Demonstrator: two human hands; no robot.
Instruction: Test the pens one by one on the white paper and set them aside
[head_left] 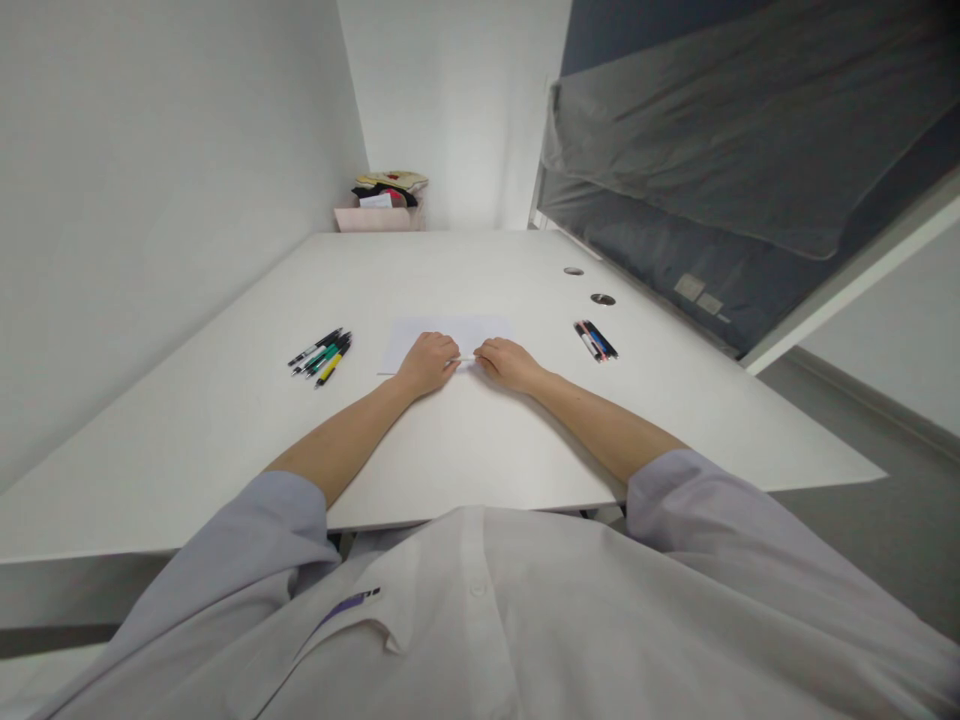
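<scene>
To the left of the hands, well apart from them, a loose bunch of pens point(327, 356) lies on the white table point(465, 440); black, white, green and yellow show among them, and they slant with their far ends toward the right. Far beyond the left hand point(429, 362), past the far edge of the table, a pale box point(373, 219) is heaped with yellow, black and red things. The left hand is curled, palm down, its fingers closed about one end of a slim white pen point(466, 359). The pen lies level between the two hands, its middle bare in the small gap there — just above the near part of a sheet of white paper point(465, 329), which spreads out beyond and between the hands. The right hand point(511, 364) is bent the same way, fingertips pinched on the pen's other end. Beyond the right hand and off to its right, two round discs point(573, 271) sit in the table top, and nearer than these lies a second bunch of pens point(598, 341) — white, pinkish, blue and black, side by side. Farthest right of the hands stands a dark panel point(637, 225), partly draped with a sheer cover.
</scene>
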